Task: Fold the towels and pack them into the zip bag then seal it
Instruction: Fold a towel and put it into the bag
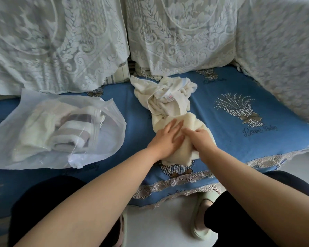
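Bag [96, 111] first, at your left: translucent zip bag lying on the blue sofa cover [212, 93], mouth not sealed as far as it shows. Inside it, folded towels [66, 129], pale with brownish stripes, stacked loosely; exact count unclear through the plastic.

Centre: cream towel [168, 104], crumpled, unfolded, running from the sofa back down toward you, pink label patch showing near its top. It lies well apart from the bag, not touching it.

Your left hand [169, 136] lies flat on the near end of the cream towel, fingers straight, pressing rather than gripping. Your right hand [200, 139] is just beside it, fingers curled into the same near end, apparently gripping a bunch of cloth; fingertips are partly buried, so the hold is a judgement.

Step in hand: folding, just starting on this towel. Next move likely calls for spreading it flat, finding corners, and matching edges before it goes in the bag. Sealing comes last.

Right: lace-covered armrest [278, 59].
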Action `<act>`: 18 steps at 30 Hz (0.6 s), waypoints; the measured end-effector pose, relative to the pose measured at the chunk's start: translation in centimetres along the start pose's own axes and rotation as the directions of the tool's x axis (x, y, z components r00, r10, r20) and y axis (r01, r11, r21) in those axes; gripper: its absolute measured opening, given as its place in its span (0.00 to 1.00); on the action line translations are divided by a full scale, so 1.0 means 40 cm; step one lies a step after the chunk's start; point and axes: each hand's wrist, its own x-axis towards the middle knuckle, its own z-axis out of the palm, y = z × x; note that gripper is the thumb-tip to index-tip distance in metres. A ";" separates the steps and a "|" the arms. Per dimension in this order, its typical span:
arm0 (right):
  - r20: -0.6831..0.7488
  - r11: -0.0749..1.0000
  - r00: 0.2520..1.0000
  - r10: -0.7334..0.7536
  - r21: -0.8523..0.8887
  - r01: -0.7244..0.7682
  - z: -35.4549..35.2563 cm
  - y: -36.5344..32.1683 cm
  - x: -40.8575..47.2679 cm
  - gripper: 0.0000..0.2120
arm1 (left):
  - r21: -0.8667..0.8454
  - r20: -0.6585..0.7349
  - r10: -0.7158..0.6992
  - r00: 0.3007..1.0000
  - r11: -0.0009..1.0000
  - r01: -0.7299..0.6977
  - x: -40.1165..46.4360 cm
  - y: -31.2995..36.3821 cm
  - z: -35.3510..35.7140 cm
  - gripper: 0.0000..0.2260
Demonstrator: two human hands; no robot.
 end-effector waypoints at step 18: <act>0.553 0.944 0.796 -0.246 0.323 0.068 0.223 -0.122 -0.131 0.15 | -0.215 -0.481 -0.299 0.824 0.952 0.219 -0.222 -0.099 -0.347 0.34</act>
